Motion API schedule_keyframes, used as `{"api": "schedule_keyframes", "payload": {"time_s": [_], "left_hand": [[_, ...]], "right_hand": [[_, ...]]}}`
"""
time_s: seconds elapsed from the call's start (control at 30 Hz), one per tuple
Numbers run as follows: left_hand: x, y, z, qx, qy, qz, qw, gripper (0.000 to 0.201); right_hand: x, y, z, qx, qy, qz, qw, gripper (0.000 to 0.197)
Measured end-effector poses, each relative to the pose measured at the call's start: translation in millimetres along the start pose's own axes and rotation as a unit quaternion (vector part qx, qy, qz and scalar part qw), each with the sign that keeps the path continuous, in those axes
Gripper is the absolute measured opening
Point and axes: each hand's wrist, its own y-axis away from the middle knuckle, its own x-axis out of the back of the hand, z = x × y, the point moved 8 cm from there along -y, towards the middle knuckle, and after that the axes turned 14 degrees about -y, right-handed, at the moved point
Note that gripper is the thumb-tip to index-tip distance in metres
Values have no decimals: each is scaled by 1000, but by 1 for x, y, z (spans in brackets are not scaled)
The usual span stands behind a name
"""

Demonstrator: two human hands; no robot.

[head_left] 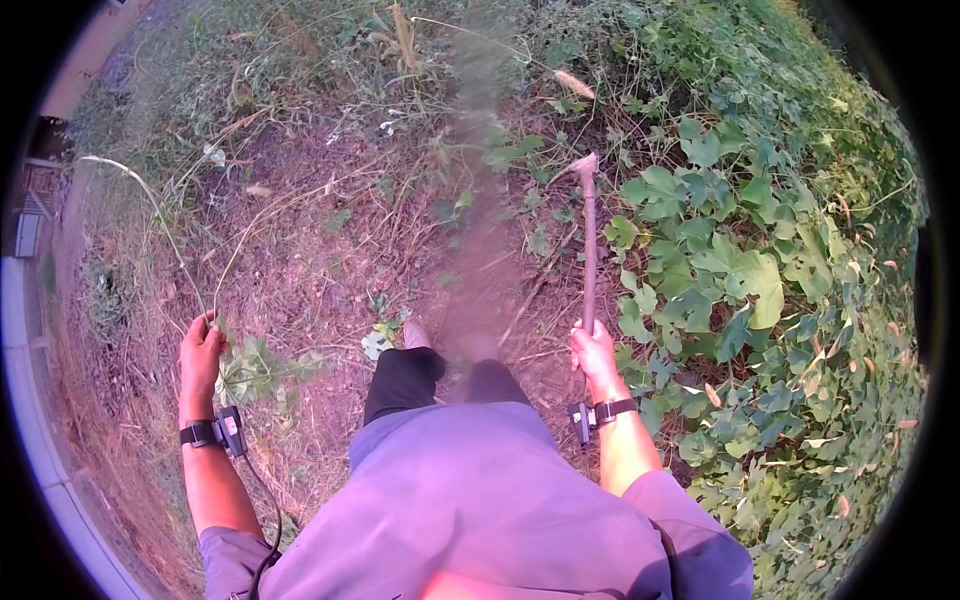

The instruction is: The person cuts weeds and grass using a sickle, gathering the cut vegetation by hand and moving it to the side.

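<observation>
My left hand (203,345) is closed in a pinch around the stems of a weed (160,205). Long pale stems arch up and away from the fingers, and broad green leaves (258,372) hang beside the wrist. On the right, my right hand (594,352) grips a long wooden-handled tool (590,240) near its lower end. The tool points away from me, with a short head (585,165) bent to the left at its far end. Weeds blend with that head, so its exact kind is unclear.
Dense broad-leaved vines (780,280) cover the right side. Dry soil (300,220) with straw and cut stems lies ahead of my feet. Taller grass (330,50) stands at the far side. A pale concrete edge (40,420) runs along the left. A blurred vertical streak crosses the middle.
</observation>
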Motion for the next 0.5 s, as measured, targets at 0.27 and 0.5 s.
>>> {"api": "schedule_keyframes", "payload": {"time_s": [0.27,0.5], "left_hand": [[-16,-9,19,66,214,-74,972,18],[-11,-2,-152,203,297,-75,930,17]], "right_hand": [[-9,17,18,-24,1,21,999,16],[-53,32,40,-54,0,88,995,9]]}}
